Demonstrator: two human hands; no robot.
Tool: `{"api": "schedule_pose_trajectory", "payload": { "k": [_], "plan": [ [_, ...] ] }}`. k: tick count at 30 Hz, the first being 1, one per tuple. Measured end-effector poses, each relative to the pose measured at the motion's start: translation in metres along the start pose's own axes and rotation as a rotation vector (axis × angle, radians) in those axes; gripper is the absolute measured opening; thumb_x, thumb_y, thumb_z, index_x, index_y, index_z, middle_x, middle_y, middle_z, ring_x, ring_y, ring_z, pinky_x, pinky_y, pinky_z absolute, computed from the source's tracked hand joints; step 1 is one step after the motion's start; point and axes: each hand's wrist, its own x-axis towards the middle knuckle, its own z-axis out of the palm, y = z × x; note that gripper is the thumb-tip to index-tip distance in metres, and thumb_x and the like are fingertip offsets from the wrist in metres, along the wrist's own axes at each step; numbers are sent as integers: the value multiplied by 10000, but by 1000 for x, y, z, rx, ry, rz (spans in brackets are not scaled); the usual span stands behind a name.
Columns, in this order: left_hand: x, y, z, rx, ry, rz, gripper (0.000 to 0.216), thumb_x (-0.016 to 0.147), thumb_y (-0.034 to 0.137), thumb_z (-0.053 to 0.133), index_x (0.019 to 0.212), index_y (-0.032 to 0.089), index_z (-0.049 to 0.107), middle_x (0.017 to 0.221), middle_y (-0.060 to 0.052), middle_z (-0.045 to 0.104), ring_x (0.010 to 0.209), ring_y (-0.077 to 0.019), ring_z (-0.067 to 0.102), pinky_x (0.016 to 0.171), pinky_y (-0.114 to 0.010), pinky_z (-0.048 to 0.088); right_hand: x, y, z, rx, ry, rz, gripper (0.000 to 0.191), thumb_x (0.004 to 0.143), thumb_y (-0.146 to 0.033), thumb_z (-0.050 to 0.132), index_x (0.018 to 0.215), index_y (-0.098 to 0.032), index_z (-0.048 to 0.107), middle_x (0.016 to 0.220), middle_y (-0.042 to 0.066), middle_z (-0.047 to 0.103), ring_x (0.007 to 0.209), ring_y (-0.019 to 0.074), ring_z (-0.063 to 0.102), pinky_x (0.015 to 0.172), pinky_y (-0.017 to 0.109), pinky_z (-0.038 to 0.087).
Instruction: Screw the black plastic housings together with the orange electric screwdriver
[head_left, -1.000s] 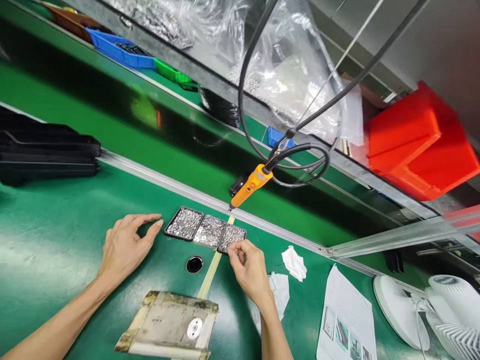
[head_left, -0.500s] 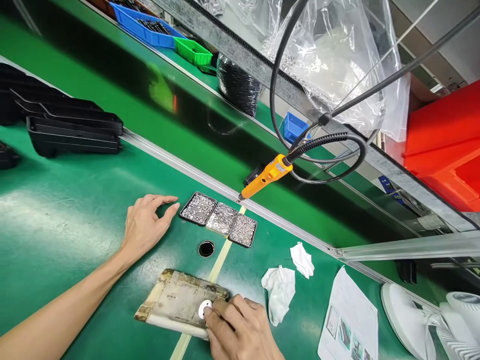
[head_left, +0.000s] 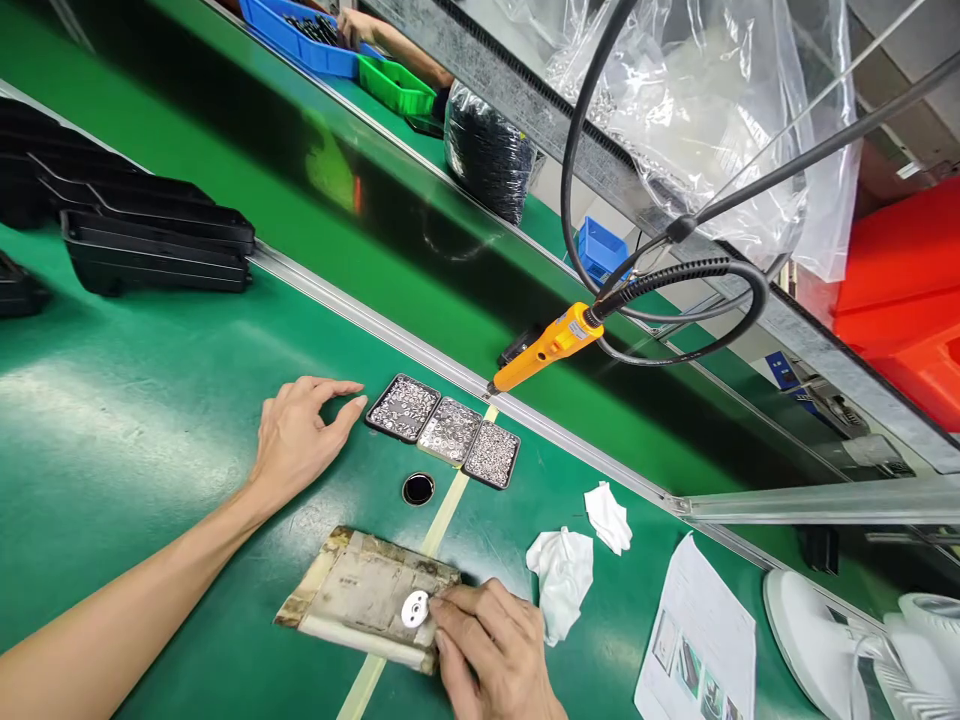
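Presently the right hand [head_left: 491, 650] rests at the near edge of the green counter [head_left: 150, 420], its fingers [head_left: 459, 608] curled and closed at the rim of a small white disc [head_left: 415, 608]. That disc lies on a worn, tape-wrapped block [head_left: 360, 595], near the block's right end; whether the fingers pinch the disc or only touch it cannot be told.

The left hand [head_left: 296, 440] lies palm down on the counter, fingers loosely spread and holding nothing. Its forefinger tip sits just beside the leftmost of three small black trays [head_left: 442, 430], which stand in a row, edge to edge, each filled with small metal parts.

A round black hole [head_left: 418, 488] lies in the counter between the trays and the block, beside a strip of pale tape [head_left: 442, 515] that runs under the block.

An orange electric screwdriver [head_left: 547, 345] hangs tilted from a black cable above the far end of the trays. Two crumpled white cloths [head_left: 562, 575] lie right of the block, with a printed sheet [head_left: 697, 640] further right. Stacked black trays [head_left: 157, 250] sit well apart at far left. Another person's hand [head_left: 360, 25] reaches by a blue bin [head_left: 300, 35] across the line.
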Motion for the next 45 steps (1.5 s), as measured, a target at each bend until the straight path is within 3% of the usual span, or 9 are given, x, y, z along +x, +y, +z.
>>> {"api": "schedule_pose_trajectory", "payload": {
  "k": [3, 8, 23, 31, 38, 45],
  "plan": [
    [0, 0, 0, -5, 9, -4, 387, 976, 552, 520, 1137, 296, 762, 1126, -26, 684, 939, -273, 581, 948, -480, 399, -4, -3, 9, 101, 57, 93, 204, 1046, -172, 579, 1204, -219, 700, 1001, 50, 712, 831, 189, 652, 672, 333, 440],
    [0, -1, 1, -5, 11, -2, 381, 978, 547, 521, 1142, 301, 761, 1119, -25, 679, 935, -277, 577, 942, -487, 398, -4, -8, 24, 227, 67, 199, 113, 1010, -153, 623, 1087, -215, 678, 937, 41, 681, 838, 187, 659, 696, 300, 465],
    [0, 0, 1, -18, 21, 7, 383, 982, 538, 521, 1139, 287, 765, 1105, -31, 680, 936, -273, 577, 956, -480, 399, -4, -14, 30, 91, 81, 213, 95, 1013, -166, 615, 1047, -229, 678, 905, 24, 664, 800, 162, 669, 676, 266, 469],
    [0, 0, 1, -13, 12, 10, 386, 987, 544, 518, 1141, 288, 763, 1129, -37, 679, 968, -288, 576, 953, -489, 396, 2, -16, 24, -49, 23, 131, 100, 1022, -166, 589, 1032, -227, 668, 871, 20, 653, 781, 182, 669, 616, 308, 429],
    [-1, 1, 1, -18, 13, 16, 364, 994, 535, 524, 1134, 294, 758, 1123, -27, 682, 931, -273, 575, 942, -479, 392, -2, -10, 20, 66, 76, 155, 196, 1041, -185, 622, 1206, -243, 708, 1004, 20, 715, 853, 152, 696, 710, 291, 527],
    [-1, 2, 0, -9, 10, 18, 383, 998, 530, 514, 1150, 280, 761, 1112, -40, 682, 927, -279, 568, 943, -487, 389, -15, -20, 24, -249, 142, 17, 298, 1031, -198, 621, 1307, -247, 721, 1045, 50, 749, 851, 226, 713, 758, 378, 552]
  ]
}}
